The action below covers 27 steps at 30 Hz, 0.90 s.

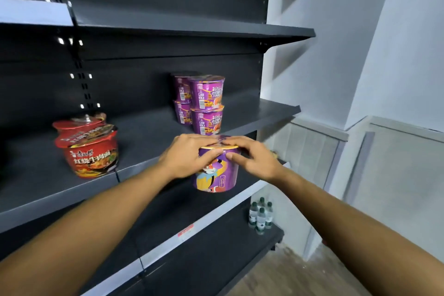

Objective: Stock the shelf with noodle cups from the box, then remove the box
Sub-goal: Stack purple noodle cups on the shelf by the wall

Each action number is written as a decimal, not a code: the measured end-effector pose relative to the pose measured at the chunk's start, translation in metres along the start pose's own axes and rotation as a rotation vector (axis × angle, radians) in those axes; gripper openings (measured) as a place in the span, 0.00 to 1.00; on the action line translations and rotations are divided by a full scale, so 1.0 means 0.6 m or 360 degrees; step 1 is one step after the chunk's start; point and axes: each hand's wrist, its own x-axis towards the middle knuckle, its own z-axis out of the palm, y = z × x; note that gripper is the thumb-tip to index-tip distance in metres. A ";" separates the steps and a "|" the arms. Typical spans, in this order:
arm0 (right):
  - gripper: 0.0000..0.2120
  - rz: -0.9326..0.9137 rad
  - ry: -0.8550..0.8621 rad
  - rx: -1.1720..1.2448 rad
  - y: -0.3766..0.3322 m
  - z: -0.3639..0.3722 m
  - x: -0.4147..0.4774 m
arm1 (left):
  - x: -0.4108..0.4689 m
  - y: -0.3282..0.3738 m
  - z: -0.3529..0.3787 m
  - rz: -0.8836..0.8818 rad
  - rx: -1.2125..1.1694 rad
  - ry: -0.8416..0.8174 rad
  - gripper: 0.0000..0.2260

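Observation:
A purple noodle cup (216, 175) hangs just in front of the dark middle shelf (149, 132). My left hand (189, 155) grips its rim and top from the left. My right hand (249, 156) holds the rim from the right, fingers curled over the lid. On the shelf behind stand several purple noodle cups (207, 103) in two stacks of two. Two red noodle bowls (90, 149) sit further left on the same shelf, one behind the other. No box is in view.
An upper shelf (192, 29) carries nothing visible. The shelf below (204, 223) has a price rail with a red label. Several small green-capped water bottles (260, 216) stand at the right end of the bottom shelf. White wall and wooden floor lie to the right.

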 end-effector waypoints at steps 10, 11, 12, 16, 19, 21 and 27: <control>0.14 0.0035 0.0199 0.0074 0.080 -0.113 0.146 | 0.210 -0.042 0.039 0.0000 -0.0075 0.0138 0.31; 0.14 0.0048 0.0205 0.0103 0.088 -0.121 0.158 | 0.227 -0.045 0.042 0.0009 -0.0073 0.0154 0.31; 0.14 0.0063 0.0206 0.0119 0.095 -0.128 0.168 | 0.240 -0.047 0.047 0.0023 -0.0063 0.0158 0.31; 0.14 0.0055 0.0209 0.0131 0.133 -0.147 0.208 | 0.288 -0.061 0.066 0.0020 -0.0038 0.0145 0.30; 0.14 0.0066 0.0195 0.0177 0.169 -0.163 0.238 | 0.324 -0.067 0.087 -0.0004 0.0003 0.0161 0.31; 0.13 0.0074 0.0173 0.0204 0.194 -0.177 0.256 | 0.348 -0.071 0.105 -0.0027 0.0033 0.0162 0.31; 0.14 0.0040 0.0052 0.0221 0.278 -0.226 0.320 | 0.420 -0.077 0.155 -0.0094 0.0103 0.0182 0.29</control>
